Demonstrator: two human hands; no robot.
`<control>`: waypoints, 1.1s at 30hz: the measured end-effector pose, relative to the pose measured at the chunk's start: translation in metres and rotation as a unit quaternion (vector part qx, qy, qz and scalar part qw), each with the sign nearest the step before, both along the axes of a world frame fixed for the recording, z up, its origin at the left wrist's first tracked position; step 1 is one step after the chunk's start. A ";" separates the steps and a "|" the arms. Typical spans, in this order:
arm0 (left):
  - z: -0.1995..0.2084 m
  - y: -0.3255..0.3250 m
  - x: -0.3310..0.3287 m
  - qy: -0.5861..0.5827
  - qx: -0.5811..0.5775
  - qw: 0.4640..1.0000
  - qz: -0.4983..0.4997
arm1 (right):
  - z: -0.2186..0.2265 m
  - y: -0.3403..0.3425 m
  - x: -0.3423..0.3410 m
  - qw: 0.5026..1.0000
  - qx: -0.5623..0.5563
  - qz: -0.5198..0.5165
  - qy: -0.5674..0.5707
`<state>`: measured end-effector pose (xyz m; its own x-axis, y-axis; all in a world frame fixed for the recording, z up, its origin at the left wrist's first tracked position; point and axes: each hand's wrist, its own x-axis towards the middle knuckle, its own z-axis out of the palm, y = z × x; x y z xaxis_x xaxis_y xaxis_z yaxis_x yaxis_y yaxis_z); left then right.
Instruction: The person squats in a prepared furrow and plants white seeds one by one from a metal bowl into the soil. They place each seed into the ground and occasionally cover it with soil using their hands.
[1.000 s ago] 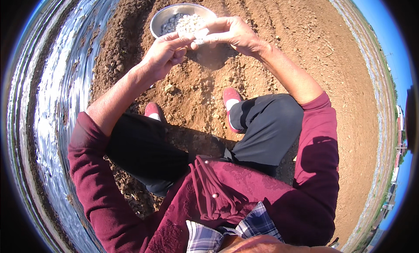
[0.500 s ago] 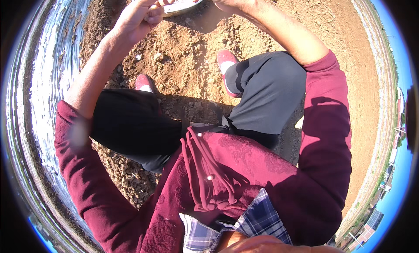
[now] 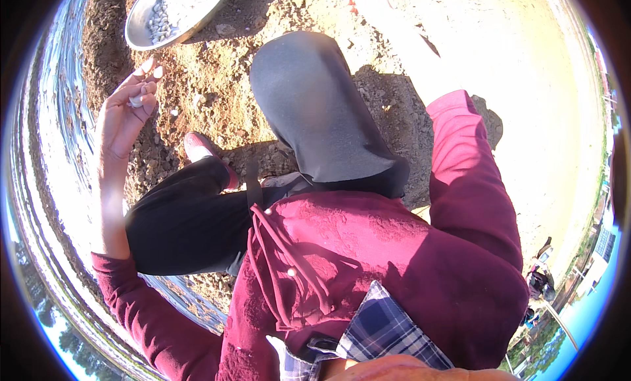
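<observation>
Here the left hand (image 3: 128, 112) is curling upward over the tilled soil (image 3: 217, 85), its fingertips (image 3: 146, 85) pinching shut on a small pale clove (image 3: 136, 101); the clove is too small to tell which way its long axis is lying. The hand is hovering just below the metal bowl (image 3: 197, 16), which is sitting tilted on the soil near the top edge of the plot, with a heap of pale cloves (image 3: 158, 23) gathering toward its left rim. The right hand is lying out of view beyond the maroon sleeve (image 3: 467, 184), so I cannot tell how it is gripping. The person is crouching, black trousers (image 3: 309, 112) bending at the knee and a red shoe (image 3: 204, 148) pressing into the clods. A strip of shiny plastic sheeting (image 3: 62, 118) is running along the plot's left edge, and bright, bare ground (image 3: 513, 72) is stretching away on the right under open sky.
</observation>
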<state>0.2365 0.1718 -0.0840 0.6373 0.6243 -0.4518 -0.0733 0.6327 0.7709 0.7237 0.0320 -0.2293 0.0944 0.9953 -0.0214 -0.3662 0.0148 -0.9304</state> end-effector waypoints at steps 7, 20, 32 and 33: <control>0.004 0.012 -0.002 -0.053 -0.082 0.995 0.010 | -0.116 -0.098 0.020 0.955 -0.197 -0.147 -0.164; 0.010 -0.001 0.004 -0.042 -0.061 0.996 -0.052 | -0.106 -0.030 -0.051 0.922 -0.309 -0.170 -0.157; 0.010 -0.002 0.006 0.013 -0.065 0.997 -0.038 | -0.174 0.009 -0.025 0.744 -0.242 -0.019 -0.623; 0.009 -0.003 0.004 0.021 -0.065 0.997 -0.035 | -0.185 0.010 -0.032 0.707 -0.165 -0.031 -0.687</control>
<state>0.2405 0.1688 -0.0749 0.6553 0.5145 -0.5531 0.0050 0.7292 0.6843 0.6913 0.0418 -0.4144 0.2955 0.9504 -0.0971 0.8787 -0.3103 -0.3629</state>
